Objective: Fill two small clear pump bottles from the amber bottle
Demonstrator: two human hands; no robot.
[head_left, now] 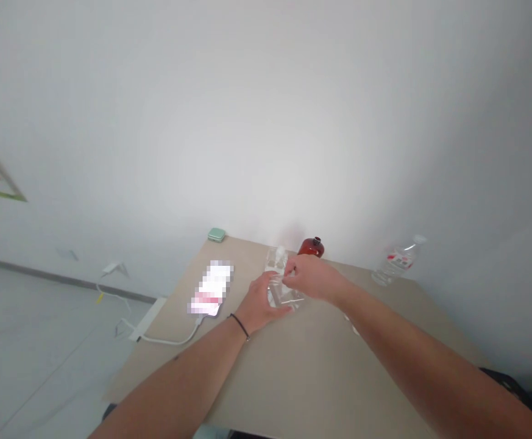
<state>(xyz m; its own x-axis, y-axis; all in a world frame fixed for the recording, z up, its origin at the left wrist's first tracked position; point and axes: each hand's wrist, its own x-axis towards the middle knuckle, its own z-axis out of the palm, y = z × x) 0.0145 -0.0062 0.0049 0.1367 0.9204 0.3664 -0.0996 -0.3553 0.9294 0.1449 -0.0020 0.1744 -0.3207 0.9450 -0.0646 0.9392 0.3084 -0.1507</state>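
Observation:
My left hand (259, 302) is wrapped around the near left side of a clear plastic box (290, 297) on the table. Its thumb and fingers press on the box's edges. Over the box's far right part, the fingers of my right hand (314, 277) are pinched together; what they hold, if anything, is too small to make out. Beyond the box lies a clear packet with something white (275, 259), partly hidden by my hands. Just behind my right hand is a dark red bottle (311, 247) with a narrow black neck, its lower part hidden.
On the beige table (302, 378), a lit phone (211, 289) with a white cable (167, 342) lies left of my hands. A small green case (216, 235) sits at the far left corner. A clear water bottle (398, 262) stands at right by the white wall (293, 122).

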